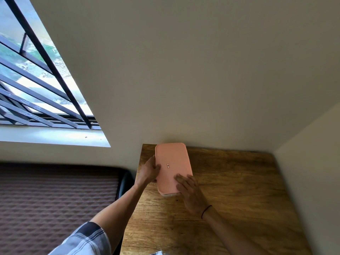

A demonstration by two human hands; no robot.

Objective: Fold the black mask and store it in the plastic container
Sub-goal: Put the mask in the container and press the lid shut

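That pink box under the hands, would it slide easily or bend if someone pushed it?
The pink box looks like hard plastic with crisp, rounded edges, so it probably stays stiff rather than bending. It lies flat and low on the wooden table, so tipping or rolling seems unlikely. Its smooth lid may slide; the left hand and right hand seem to steady it.

The closed plastic container hides its contents; a pale object on the desk is cut off below.

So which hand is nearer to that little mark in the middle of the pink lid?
Left. The left hand holds the pink container by its left edge, its fingers close beside the mark. The right hand lies flat on the near corner, farther away.
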